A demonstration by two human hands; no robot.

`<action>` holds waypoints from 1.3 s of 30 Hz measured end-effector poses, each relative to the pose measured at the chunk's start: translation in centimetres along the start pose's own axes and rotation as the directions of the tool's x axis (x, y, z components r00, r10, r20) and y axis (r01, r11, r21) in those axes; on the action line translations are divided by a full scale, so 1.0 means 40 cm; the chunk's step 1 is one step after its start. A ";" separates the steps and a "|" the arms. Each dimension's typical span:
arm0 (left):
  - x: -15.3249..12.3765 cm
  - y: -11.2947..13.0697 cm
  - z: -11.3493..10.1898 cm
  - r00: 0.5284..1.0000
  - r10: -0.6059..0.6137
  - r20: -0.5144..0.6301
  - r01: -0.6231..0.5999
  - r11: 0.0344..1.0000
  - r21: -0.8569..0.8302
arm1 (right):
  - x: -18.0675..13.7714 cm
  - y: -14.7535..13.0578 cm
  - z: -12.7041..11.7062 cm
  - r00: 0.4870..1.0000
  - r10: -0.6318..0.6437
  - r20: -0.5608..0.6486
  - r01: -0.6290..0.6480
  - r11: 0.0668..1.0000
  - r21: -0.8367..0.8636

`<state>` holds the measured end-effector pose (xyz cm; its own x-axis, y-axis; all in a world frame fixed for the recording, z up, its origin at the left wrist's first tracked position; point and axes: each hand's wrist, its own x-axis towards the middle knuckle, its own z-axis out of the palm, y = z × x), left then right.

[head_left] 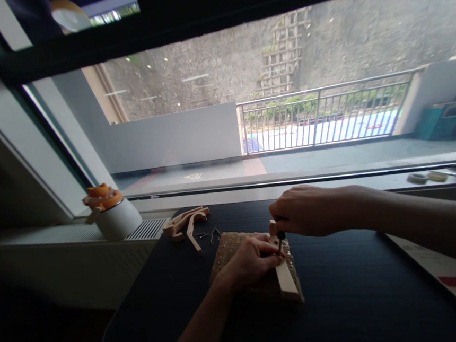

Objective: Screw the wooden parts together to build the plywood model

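Note:
My right hand (pixel 309 210) is closed round the dark handle of a screwdriver (pixel 280 241), its shaft pointing down at a pale wooden strip (pixel 286 279). My left hand (pixel 246 261) has its thumb and fingers closed at the strip, close around the screwdriver's tip. Whether a screw sits under the tip is hidden by the fingers. The strip lies along the right side of a brown, rough-looking square block (pixel 229 241) on the dark table. Beyond its far left corner lie several small screws (pixel 213 235).
Curved wooden pieces (pixel 193 231) lie at the table's (pixel 154 289) far left. A white pot with an orange lid (pixel 116 218) stands on the sill. A flat white board with a red stripe (pixel 440 275) is at the right, under my forearm. Tape rolls (pixel 417 178) rest by the window.

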<state>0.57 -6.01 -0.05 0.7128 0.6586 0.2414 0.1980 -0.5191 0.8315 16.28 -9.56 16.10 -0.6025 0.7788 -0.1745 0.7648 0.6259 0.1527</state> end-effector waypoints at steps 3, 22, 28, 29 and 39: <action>0.000 0.005 0.000 1.000 -0.008 -0.006 0.009 1.000 0.030 | -0.005 -0.016 -0.011 0.999 0.049 0.002 -0.049 0.996 -0.070; -0.003 0.019 0.003 0.999 -0.039 -0.030 0.041 0.997 0.060 | -0.004 -0.016 -0.004 0.998 0.017 -0.062 -0.021 0.997 -0.072; -0.003 0.016 0.003 0.996 -0.087 -0.034 0.089 0.993 0.081 | -0.007 -0.023 -0.021 0.997 -0.051 -0.057 0.053 0.998 0.041; -0.004 0.016 0.003 0.996 -0.081 -0.035 0.083 0.993 0.081 | -0.006 -0.021 -0.018 0.995 -0.074 -0.060 0.078 0.995 0.061; -0.005 0.011 0.000 0.999 -0.049 -0.016 0.050 0.997 0.061 | 0.009 -0.020 0.060 0.982 0.077 -0.174 -0.056 0.990 0.127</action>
<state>0.52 -6.37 0.27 0.6916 0.6915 0.2084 0.2741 -0.5183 0.8101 16.02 -9.89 13.59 -0.5719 0.8203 0.0096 0.8199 0.5712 0.0376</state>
